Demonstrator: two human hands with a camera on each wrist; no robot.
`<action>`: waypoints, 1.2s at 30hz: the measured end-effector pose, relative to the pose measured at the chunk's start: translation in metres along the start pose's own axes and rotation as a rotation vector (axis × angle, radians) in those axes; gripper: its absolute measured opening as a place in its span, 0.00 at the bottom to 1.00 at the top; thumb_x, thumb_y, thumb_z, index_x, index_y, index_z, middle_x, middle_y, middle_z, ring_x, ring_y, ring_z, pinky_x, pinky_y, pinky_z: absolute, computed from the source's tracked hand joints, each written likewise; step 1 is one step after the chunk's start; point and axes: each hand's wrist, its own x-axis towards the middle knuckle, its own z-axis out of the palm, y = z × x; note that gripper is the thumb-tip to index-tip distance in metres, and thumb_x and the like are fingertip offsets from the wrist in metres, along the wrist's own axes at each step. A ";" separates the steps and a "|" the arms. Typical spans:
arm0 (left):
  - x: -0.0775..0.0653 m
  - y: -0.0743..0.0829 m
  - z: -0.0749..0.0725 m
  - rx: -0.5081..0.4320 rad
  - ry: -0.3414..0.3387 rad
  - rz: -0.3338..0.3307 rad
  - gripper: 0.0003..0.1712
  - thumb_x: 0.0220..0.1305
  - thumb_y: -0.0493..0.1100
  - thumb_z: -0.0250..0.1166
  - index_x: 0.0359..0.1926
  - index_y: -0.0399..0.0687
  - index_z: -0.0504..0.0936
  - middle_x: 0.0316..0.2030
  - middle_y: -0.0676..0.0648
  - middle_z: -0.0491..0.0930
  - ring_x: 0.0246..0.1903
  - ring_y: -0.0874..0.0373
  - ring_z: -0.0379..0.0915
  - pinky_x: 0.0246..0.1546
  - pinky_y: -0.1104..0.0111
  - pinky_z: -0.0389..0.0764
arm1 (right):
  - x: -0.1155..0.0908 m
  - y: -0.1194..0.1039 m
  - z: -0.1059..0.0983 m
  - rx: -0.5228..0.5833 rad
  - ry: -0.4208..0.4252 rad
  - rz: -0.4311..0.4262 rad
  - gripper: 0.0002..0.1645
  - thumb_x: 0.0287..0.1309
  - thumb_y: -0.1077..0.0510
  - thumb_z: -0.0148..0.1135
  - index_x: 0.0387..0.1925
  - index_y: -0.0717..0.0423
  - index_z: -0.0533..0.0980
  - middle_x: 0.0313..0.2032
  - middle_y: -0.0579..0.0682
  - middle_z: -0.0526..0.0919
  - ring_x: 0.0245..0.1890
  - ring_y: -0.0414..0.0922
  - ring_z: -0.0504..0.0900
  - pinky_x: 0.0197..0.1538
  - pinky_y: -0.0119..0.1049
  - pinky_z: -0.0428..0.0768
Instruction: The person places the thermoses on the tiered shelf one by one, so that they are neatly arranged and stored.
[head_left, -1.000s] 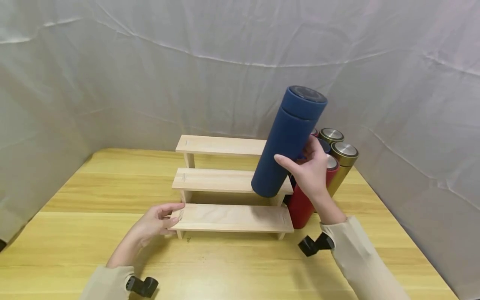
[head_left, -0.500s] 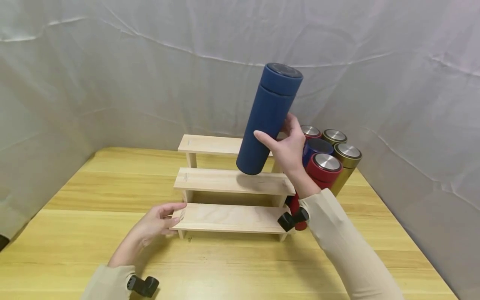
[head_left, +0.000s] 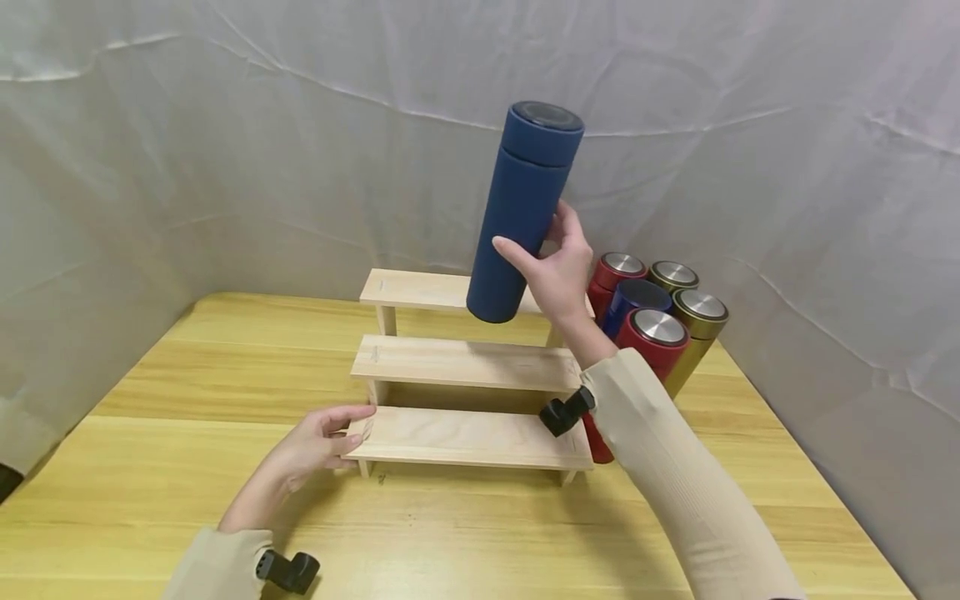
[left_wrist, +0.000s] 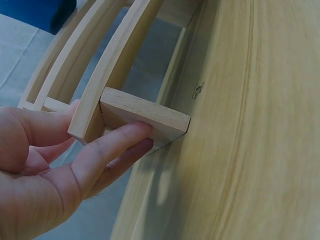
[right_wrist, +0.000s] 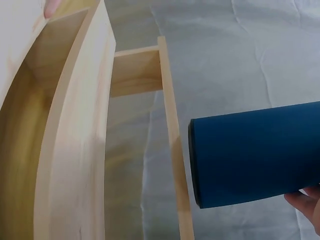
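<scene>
A blue thermos bottle [head_left: 521,196] hangs tilted in my right hand [head_left: 558,271], gripped around its lower half with the thumb along its near side. Its dark base is over the top step of the three-tier wooden stand [head_left: 468,435]. In the right wrist view, a narrow gap shows between the bottle [right_wrist: 250,160] and the top board [right_wrist: 172,115]. My left hand [head_left: 311,450] holds the left end of the lowest step. In the left wrist view, the fingers [left_wrist: 102,157] touch the leg, with the thumb at the board's other side.
Right of the stand, several thermos bottles stand close together: a front red one [head_left: 652,337], another red one [head_left: 618,271], a blue one [head_left: 637,304] and gold ones [head_left: 697,317]. All of this is on a wood-grain table [head_left: 187,467]. A pale cloth [head_left: 337,167] hangs behind.
My right hand has carried the blue thermos bottle up and left from beside the other bottles to over the top step, and the bottle now leans less. My left hand stays on the stand.
</scene>
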 end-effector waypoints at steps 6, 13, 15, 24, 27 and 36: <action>-0.001 0.000 0.001 0.000 0.013 -0.006 0.26 0.61 0.28 0.51 0.60 0.24 0.56 0.47 0.30 0.67 0.36 0.53 0.74 0.40 0.57 0.78 | 0.007 0.005 0.008 -0.026 -0.043 -0.006 0.41 0.41 0.57 0.71 0.57 0.61 0.64 0.44 0.54 0.76 0.41 0.43 0.74 0.45 0.32 0.76; 0.001 -0.003 0.001 -0.005 0.008 -0.006 0.27 0.61 0.28 0.51 0.60 0.24 0.56 0.47 0.30 0.67 0.37 0.52 0.74 0.40 0.56 0.78 | 0.011 0.010 0.012 -0.049 -0.054 0.017 0.41 0.43 0.54 0.70 0.58 0.61 0.62 0.45 0.54 0.76 0.42 0.42 0.73 0.46 0.31 0.75; 0.001 -0.003 0.000 -0.009 0.008 -0.006 0.26 0.61 0.28 0.51 0.60 0.24 0.56 0.47 0.31 0.67 0.37 0.52 0.74 0.40 0.57 0.78 | 0.012 0.012 0.014 -0.052 -0.057 0.029 0.42 0.44 0.54 0.70 0.59 0.61 0.62 0.46 0.53 0.75 0.43 0.43 0.73 0.47 0.30 0.75; 0.001 -0.003 0.000 -0.012 0.010 -0.003 0.27 0.61 0.28 0.51 0.60 0.24 0.56 0.46 0.32 0.68 0.36 0.54 0.74 0.40 0.57 0.78 | 0.017 0.016 0.017 -0.072 -0.114 0.080 0.43 0.47 0.53 0.67 0.62 0.60 0.57 0.53 0.54 0.71 0.50 0.44 0.71 0.54 0.32 0.70; 0.000 -0.003 0.000 -0.013 0.010 -0.007 0.27 0.61 0.28 0.51 0.60 0.25 0.56 0.46 0.32 0.68 0.36 0.54 0.74 0.40 0.57 0.78 | 0.017 0.016 0.017 -0.095 -0.125 0.091 0.43 0.47 0.53 0.67 0.61 0.61 0.58 0.53 0.54 0.71 0.49 0.44 0.71 0.53 0.31 0.71; 0.000 -0.001 0.000 -0.009 0.015 -0.011 0.26 0.61 0.27 0.50 0.60 0.24 0.56 0.44 0.33 0.69 0.36 0.54 0.74 0.40 0.57 0.78 | 0.014 0.015 0.010 -0.144 -0.205 0.150 0.48 0.43 0.53 0.70 0.63 0.59 0.56 0.53 0.56 0.71 0.49 0.46 0.73 0.52 0.37 0.73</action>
